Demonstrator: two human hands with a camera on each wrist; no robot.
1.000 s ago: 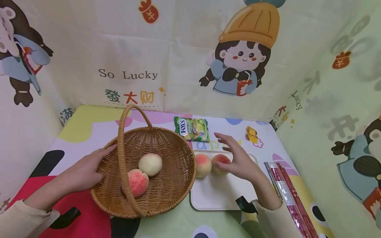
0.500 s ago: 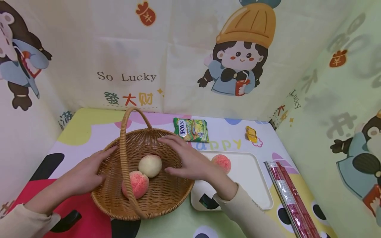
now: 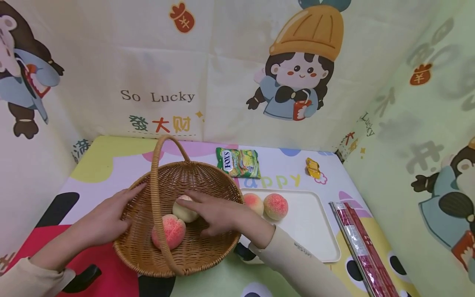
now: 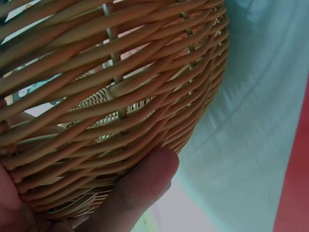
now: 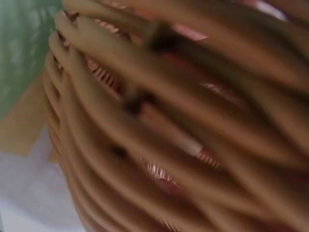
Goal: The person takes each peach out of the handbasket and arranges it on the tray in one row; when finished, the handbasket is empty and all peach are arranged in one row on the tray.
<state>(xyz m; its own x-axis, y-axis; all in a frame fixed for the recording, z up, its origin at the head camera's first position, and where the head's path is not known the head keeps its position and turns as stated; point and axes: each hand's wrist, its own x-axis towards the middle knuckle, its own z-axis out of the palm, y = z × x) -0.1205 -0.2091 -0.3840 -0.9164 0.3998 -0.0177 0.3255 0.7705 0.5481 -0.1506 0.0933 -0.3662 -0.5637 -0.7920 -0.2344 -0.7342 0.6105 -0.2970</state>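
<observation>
A brown wicker basket point(image 3: 208, 243) with a tall hoop handle stands on the left half of the table. Inside lie a pale peach point(image 3: 182, 213) and a pink peach point(image 3: 170, 233). My left hand point(image 3: 104, 216) holds the basket's left rim, and its thumb point(image 4: 145, 183) lies against the weave in the left wrist view. My right hand point(image 3: 219, 214) reaches over the right rim, fingers extended above the pale peach and covering part of it. Whether they touch it I cannot tell. Close weave fills most of the right wrist view.
A white tray point(image 3: 311, 231) right of the basket bears a yellow-pink peach point(image 3: 254, 203) and a redder peach point(image 3: 276, 206). Behind are a green FOX'S candy bag point(image 3: 239, 162) and a small yellow packet point(image 3: 313, 168). A long red-and-silver package point(image 3: 361, 247) lies at the right.
My right hand has moved left from above the tray to inside the basket, over the pale peach. My left hand stays at the rim. The peaches keep their places.
</observation>
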